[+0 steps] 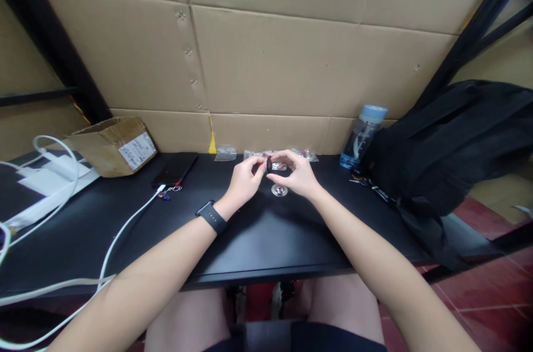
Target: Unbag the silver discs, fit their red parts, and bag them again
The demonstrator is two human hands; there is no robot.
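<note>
Between my two hands is a small dark reddish-brown round piece (268,164), held on edge above the black table (266,252). My left hand (245,181) pinches it from the left side, with a bit of red showing by its fingertips. From the right, the thumb and fingers of my right hand (298,175) close on the same piece. Just below on the table lies a small clear round dish-like piece (279,190) with a red spot at its middle. Clear plastic bags (308,156) with red bits lie behind my hands, partly hidden by them.
At the left stand an open cardboard box (112,146), a dark phone (169,174) and a white cable (125,224). A blue-lidded water bottle (361,138) and a black backpack (449,141) are at the right. Cardboard (283,63) walls the back.
</note>
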